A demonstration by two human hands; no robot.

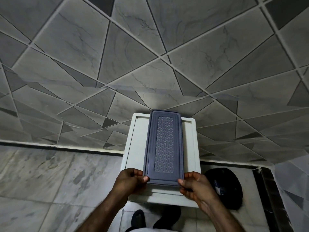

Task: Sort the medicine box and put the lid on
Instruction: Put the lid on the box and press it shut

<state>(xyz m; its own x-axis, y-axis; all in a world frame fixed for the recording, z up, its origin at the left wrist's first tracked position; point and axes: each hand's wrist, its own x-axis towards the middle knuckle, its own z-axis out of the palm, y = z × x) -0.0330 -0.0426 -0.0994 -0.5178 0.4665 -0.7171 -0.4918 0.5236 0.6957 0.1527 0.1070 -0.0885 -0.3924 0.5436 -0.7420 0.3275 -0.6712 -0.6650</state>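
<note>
The lid was finished in muted blue-grey, and its central panel was embossed with a repeating pattern of interlocking waves. The stand beneath it was coloured plain off-white. Behind the stand, the wall tiles were veined in grey, divided by pale grout lines and interspersed with dark grey triangles. Left of the stand, the floor was mottled in pale grey and white. Right of the stand, a rounded object was coloured black.

White stool — black bag just beside.
</note>
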